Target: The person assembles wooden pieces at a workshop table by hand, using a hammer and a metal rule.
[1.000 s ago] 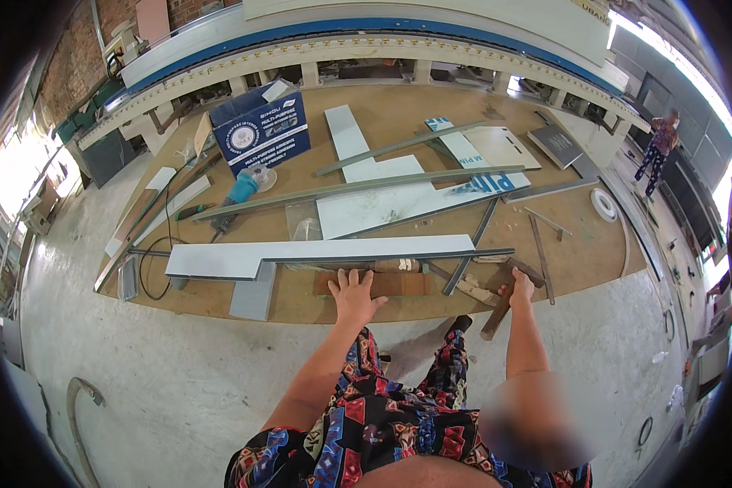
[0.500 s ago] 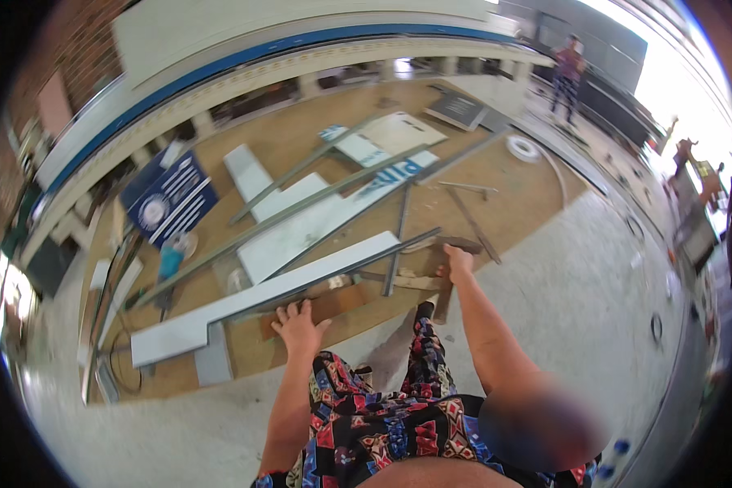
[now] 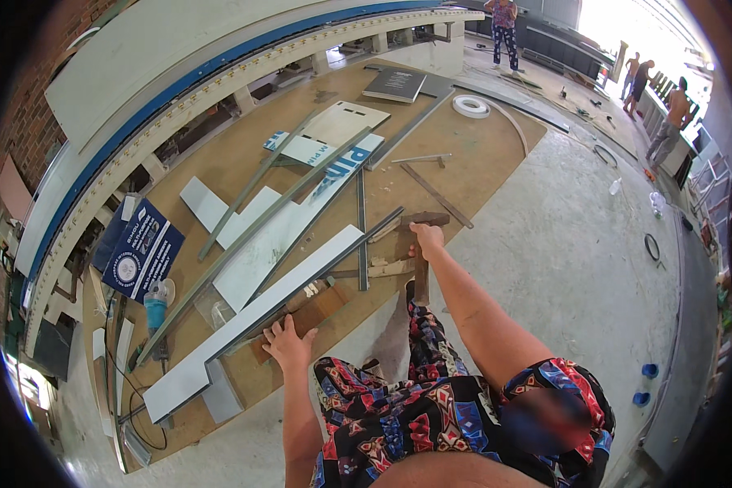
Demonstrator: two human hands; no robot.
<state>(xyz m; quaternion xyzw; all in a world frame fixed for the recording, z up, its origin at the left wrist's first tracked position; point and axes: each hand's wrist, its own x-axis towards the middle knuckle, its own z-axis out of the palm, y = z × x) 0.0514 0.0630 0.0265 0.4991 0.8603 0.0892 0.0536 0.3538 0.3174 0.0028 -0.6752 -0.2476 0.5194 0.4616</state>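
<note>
My right hand point(image 3: 428, 239) is closed around a hammer point(image 3: 421, 276) near its head, with the wooden handle hanging down toward my leg. Fingers spread, my left hand point(image 3: 290, 343) rests at the end of a brown wooden block point(image 3: 321, 309) on the near side of the board. Between the hands and the other pieces lies a long white panel strip point(image 3: 268, 305) with a dark edge, stepped at its lower left end. Beside the hammer are light wood scraps point(image 3: 390, 268) and a dark metal bar point(image 3: 363, 228).
A large brown board point(image 3: 496, 146) carries white panel offcuts point(image 3: 260, 244), long metal strips point(image 3: 276, 220), a blue box point(image 3: 142, 248), a teal power tool point(image 3: 156, 309), a dark book-like slab point(image 3: 394, 84) and a white tape roll point(image 3: 471, 106). Several people stand far off, one person point(image 3: 504, 32) nearest.
The whole view has swung, shifting the board and its pieces leftward in the picture. My right hand keeps its grip on the hammer; my left hand stays by the wooden block.
</note>
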